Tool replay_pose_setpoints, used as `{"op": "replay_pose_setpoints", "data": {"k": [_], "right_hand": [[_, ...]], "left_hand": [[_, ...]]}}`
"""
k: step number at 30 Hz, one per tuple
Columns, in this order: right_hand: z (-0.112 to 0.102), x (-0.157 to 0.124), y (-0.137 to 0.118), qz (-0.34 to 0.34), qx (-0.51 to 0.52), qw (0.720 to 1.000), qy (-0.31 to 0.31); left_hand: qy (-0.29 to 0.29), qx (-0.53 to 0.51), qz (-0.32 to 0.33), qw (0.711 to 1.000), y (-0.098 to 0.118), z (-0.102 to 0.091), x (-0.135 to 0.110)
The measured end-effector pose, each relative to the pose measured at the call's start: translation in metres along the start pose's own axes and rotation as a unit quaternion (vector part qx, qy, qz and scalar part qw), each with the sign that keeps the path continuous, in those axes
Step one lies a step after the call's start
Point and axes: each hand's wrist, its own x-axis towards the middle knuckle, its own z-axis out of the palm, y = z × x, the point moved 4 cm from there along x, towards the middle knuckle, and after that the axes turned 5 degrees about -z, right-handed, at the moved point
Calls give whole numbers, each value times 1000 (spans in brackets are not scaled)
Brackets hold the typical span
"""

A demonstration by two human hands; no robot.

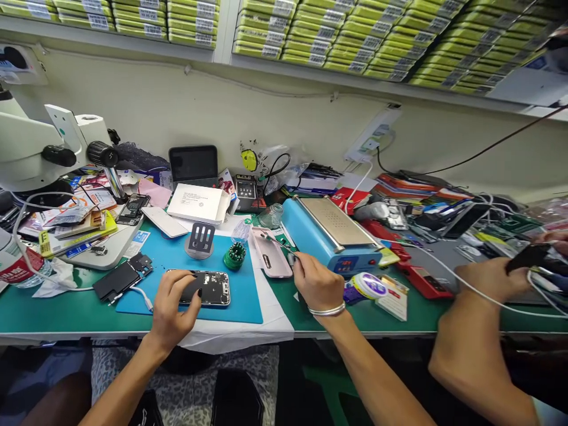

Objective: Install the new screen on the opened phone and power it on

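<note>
Stacks of yellow-green packets (261, 35) fill a shelf (293, 66) above a cream wall (284, 112), probably stored up there because the green worktop (80, 307) below is crowded. A blue mat (242, 307) lies at the worktop's near edge, likely as a soft, grippy base for small parts, with white paper (268, 307) showing beside it.

The opened phone (215, 288) lies flat on this mat, its inside facing up, so its components are exposed. Over its left part arches the left hand (175, 305), its grip spread, thumb and forefinger apart; the pose looks suited to steadying the phone, though whether the fingertips press on it I cannot tell.

The right hand (317, 284) works apart from it, thumb and forefinger pinching a slim tool (280, 244) whose far end points over a pink shell (277, 260). Holding it like a pen seems to favour fine control. The shell lies just right of the mat, within easy reach.

A green tool pot (235, 255) and a grey stand (200, 239) stand behind the phone, presumably to be handy without blocking it. The blue machine (306, 236) sits farther back, and another person's forearm (470, 331) rests to the right, well apart from both hands.
</note>
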Motion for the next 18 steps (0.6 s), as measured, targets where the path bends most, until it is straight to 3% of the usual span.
{"op": "replay_pose_setpoints", "data": {"k": [2, 3, 4, 6, 8, 9, 10, 13, 15, 18], "right_hand": [[-12, 3, 4, 13, -4, 1000, 17], [-21, 4, 3, 18, -3, 1000, 25], [-32, 4, 0, 23, 6, 999, 32], [-59, 1, -13, 36, 45, 997, 47], [-88, -6, -36, 49, 112, 991, 55], [-100, -11, -49, 54, 148, 986, 53], [-109, -15, -64, 57, 183, 980, 48], [-124, -25, -107, 54, 290, 954, 53], [-123, -27, -129, 61, 341, 936, 60], [-117, -22, -148, 59, 395, 916, 43]], "left_hand": [[-20, -93, -90, 991, 5, 6, -1], [-45, -170, -163, 971, 8, 13, -3], [-81, -259, -245, 931, 12, 22, -5], [-161, -421, -385, 805, 31, 41, -13], [-212, -503, -450, 707, 56, 54, -18], [-222, -522, -459, 683, 69, 57, -19], [-229, -528, -463, 674, 79, 58, -21], [-223, -499, -474, 691, 97, 54, -33], [-197, -474, -510, 691, 95, 49, -45], [-151, -449, -581, 661, 72, 35, -57]]}}
